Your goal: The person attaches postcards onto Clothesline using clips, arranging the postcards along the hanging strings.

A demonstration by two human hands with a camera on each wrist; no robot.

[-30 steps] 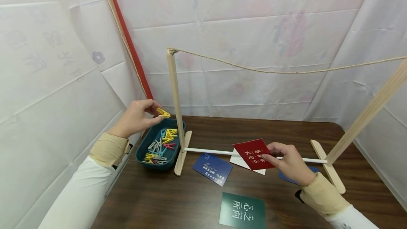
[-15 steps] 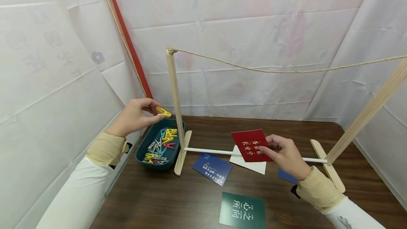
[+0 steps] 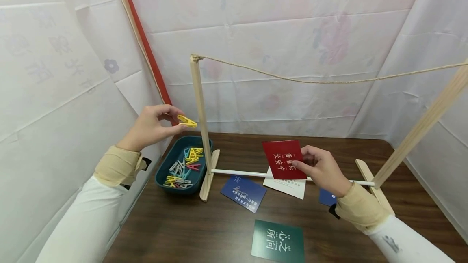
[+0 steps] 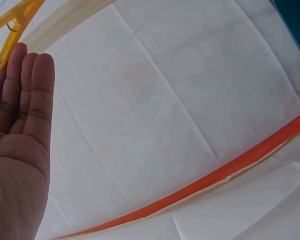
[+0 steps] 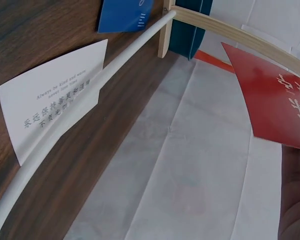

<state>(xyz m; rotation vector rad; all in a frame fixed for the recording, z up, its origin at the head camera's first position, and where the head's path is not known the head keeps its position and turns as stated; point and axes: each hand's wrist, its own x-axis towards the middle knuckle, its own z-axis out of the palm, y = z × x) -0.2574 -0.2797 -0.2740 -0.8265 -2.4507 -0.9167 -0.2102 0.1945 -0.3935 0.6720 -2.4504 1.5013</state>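
Note:
My left hand [image 3: 151,127] pinches a yellow clothespin [image 3: 187,121] above the teal tray [image 3: 162,173] of several coloured pins, close to the left wooden post [image 3: 200,113]. In the left wrist view the yellow clothespin [image 4: 12,27] pokes past my fingertips [image 4: 32,75]. My right hand [image 3: 321,169] holds a red card [image 3: 282,159] with white characters up off the table, above the white rod [image 3: 241,173] of the stand. That red card [image 5: 277,100] fills the right of the right wrist view. A twine line [image 3: 310,80] sags between the two posts.
On the brown table [image 3: 204,230] lie a blue card [image 3: 243,192], a white card [image 3: 287,188], a green card [image 3: 278,241] and another blue card [image 3: 326,197] partly behind my right wrist. The right post [image 3: 420,129] leans at the far right. White sheets wall the space.
My right hand has lifted the red card up and slightly left off the table. My left hand has raised the yellow clothespin a little higher above the tray.

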